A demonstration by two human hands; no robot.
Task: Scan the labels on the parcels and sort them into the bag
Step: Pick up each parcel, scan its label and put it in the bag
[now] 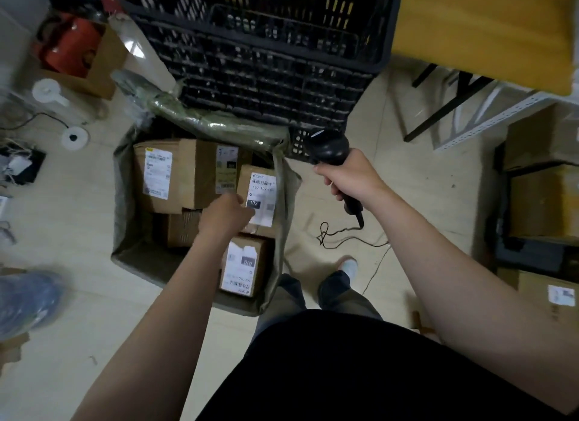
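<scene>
An olive-green bag (123, 220) stands open on the floor with several cardboard parcels inside. My left hand (224, 215) reaches into the bag, its fingers against the near edge of a small parcel (260, 198) whose white label reads 102; whether it grips the parcel I cannot tell. Another labelled parcel (242, 267) lies nearer to me, and a larger box (166, 173) sits at the bag's far left. My right hand (347, 177) grips a black handheld barcode scanner (329, 146) above the floor to the right of the bag, with its cable (341, 232) trailing down.
A large black plastic crate (266, 51) stands behind the bag. Cardboard boxes (545, 198) are stacked at the right, under a yellow table (488, 29). Clutter and a box (78, 57) lie at the left. My legs and foot (347, 267) are by the bag.
</scene>
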